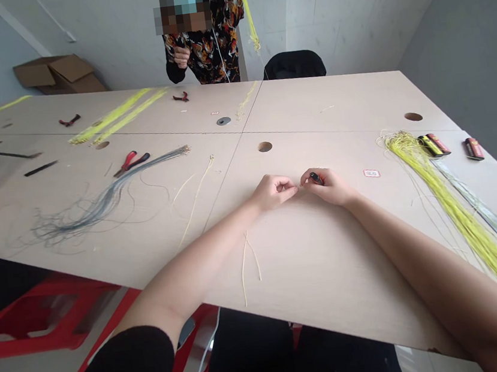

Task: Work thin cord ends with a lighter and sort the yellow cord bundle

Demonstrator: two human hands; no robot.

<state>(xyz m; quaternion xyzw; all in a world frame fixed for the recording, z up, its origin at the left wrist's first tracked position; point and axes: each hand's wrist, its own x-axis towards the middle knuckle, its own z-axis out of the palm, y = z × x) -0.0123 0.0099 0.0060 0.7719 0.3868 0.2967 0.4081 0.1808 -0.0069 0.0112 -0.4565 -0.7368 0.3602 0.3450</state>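
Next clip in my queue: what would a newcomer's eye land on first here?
The long bundle of bright yellow wires sweeping down the right side of the table stands out first. At the centre, the left hand and right hand nearly meet, the right pinching a small black-and-red item. On the left lies a tangled grey wire bundle beside red-handled pliers.

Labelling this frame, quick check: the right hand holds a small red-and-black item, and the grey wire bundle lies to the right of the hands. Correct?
Wrong side: the grey wire bundle lies left of the left hand, as the head view shows. The right hand does hold the small red-and-black item.
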